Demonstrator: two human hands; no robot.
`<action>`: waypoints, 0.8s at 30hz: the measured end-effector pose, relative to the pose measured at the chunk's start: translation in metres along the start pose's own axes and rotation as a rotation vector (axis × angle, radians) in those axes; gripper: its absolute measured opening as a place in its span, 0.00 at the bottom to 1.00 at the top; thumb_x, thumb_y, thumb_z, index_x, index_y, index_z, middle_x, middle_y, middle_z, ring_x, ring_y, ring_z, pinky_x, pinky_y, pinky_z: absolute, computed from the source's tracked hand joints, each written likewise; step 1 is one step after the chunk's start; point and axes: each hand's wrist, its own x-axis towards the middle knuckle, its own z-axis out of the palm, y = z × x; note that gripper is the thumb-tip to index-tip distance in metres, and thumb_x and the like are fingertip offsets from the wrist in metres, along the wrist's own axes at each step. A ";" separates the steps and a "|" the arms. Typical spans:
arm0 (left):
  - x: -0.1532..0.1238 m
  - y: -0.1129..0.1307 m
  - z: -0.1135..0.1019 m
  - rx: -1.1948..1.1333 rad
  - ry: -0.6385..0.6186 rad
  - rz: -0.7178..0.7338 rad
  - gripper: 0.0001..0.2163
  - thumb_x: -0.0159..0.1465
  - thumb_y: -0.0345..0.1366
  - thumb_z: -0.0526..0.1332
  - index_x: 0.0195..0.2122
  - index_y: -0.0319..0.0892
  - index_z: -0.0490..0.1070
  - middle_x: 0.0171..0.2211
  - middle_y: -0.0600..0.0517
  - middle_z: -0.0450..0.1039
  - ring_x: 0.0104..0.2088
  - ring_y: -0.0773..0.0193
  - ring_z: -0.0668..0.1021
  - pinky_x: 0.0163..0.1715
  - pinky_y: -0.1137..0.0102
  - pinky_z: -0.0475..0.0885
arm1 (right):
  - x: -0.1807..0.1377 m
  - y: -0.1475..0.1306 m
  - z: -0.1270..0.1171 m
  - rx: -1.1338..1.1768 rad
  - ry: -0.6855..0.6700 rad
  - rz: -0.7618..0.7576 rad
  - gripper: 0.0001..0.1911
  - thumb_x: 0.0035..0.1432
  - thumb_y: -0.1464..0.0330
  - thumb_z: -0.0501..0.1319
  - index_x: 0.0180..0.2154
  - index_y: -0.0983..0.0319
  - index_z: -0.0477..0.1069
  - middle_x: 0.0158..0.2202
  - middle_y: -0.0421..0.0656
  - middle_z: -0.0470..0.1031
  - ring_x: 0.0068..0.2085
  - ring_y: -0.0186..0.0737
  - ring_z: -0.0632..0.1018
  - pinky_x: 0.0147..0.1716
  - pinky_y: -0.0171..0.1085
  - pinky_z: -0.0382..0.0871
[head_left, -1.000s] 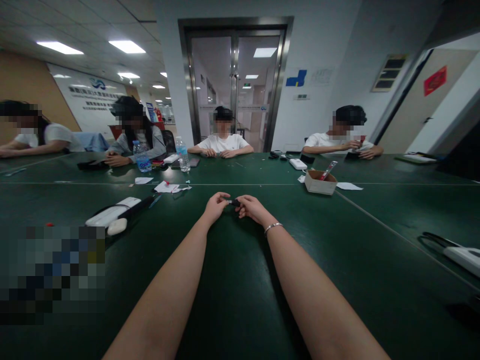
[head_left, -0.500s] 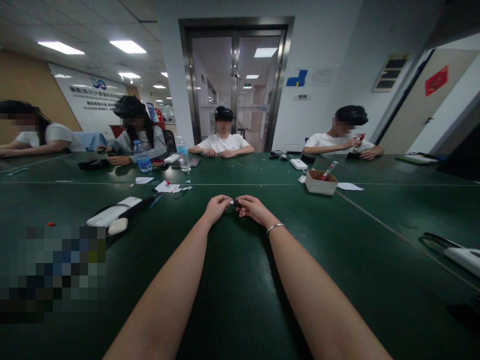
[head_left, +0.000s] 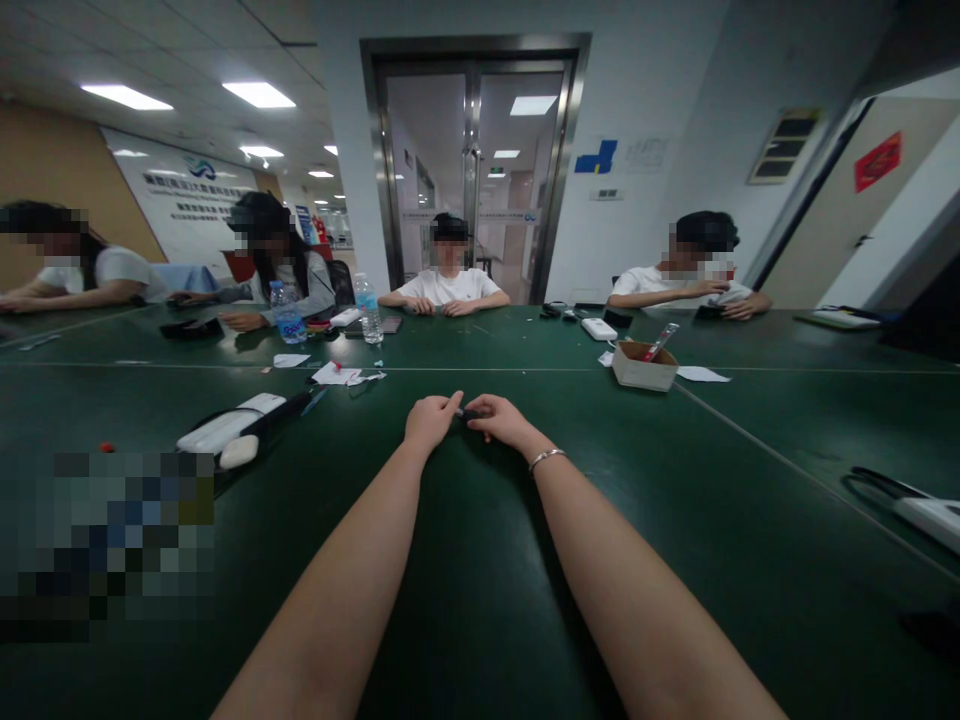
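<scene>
A small dark object with a silvery end is held between my two hands, above the green table. Its exact kind is too small to make out. My left hand is closed at the silvery end, thumb pointing up and away from me. The thumb and fingers of my right hand pinch the dark end, and a silver bangle circles that wrist. Part of the object is hidden by the fingers of both hands.
To the left lie a white device with a dark cable and a pale rounded thing. A small box holding a red-and-clear item stands ahead right. Paper scraps and water bottles stand ahead left. Several people sit around the far side.
My left hand has turned so its thumb points up more, with less of the silvery end showing. My right hand has shifted slightly left and down. The object is tilted a little differently.
</scene>
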 end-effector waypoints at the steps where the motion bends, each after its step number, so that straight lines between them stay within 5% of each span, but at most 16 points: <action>1: 0.000 0.001 -0.001 0.026 0.005 0.008 0.27 0.62 0.56 0.45 0.22 0.42 0.72 0.22 0.51 0.71 0.25 0.63 0.71 0.24 0.70 0.57 | 0.000 -0.001 0.003 -0.100 0.040 -0.020 0.12 0.45 0.77 0.65 0.35 0.64 0.69 0.32 0.39 0.73 0.19 0.26 0.67 0.17 0.28 0.62; 6: -0.004 0.006 0.000 0.203 0.066 0.034 0.26 0.62 0.57 0.45 0.23 0.43 0.70 0.24 0.50 0.70 0.28 0.61 0.72 0.28 0.69 0.59 | -0.005 -0.007 0.015 -0.437 0.228 -0.139 0.11 0.41 0.71 0.68 0.28 0.64 0.68 0.30 0.38 0.70 0.28 0.32 0.69 0.27 0.31 0.62; 11: -0.004 0.011 0.003 0.037 0.159 0.075 0.19 0.61 0.54 0.52 0.34 0.42 0.68 0.35 0.49 0.69 0.34 0.62 0.72 0.33 0.70 0.63 | -0.008 -0.009 0.024 -0.511 0.194 -0.090 0.11 0.43 0.69 0.67 0.27 0.64 0.67 0.27 0.38 0.68 0.28 0.33 0.68 0.26 0.32 0.60; 18: -0.019 0.003 -0.010 -0.457 -0.286 0.111 0.13 0.59 0.42 0.58 0.40 0.40 0.69 0.38 0.49 0.71 0.32 0.65 0.73 0.33 0.70 0.68 | -0.031 -0.026 0.037 -0.612 0.163 -0.032 0.14 0.50 0.66 0.66 0.39 0.64 0.70 0.35 0.43 0.70 0.36 0.38 0.72 0.34 0.35 0.63; 24: -0.095 -0.018 -0.069 -0.537 -0.549 -0.039 0.16 0.57 0.45 0.60 0.40 0.39 0.67 0.33 0.51 0.70 0.27 0.67 0.74 0.28 0.69 0.69 | -0.122 -0.067 0.020 -0.762 -0.248 -0.190 0.22 0.51 0.62 0.66 0.48 0.57 0.69 0.44 0.44 0.67 0.44 0.42 0.71 0.43 0.38 0.64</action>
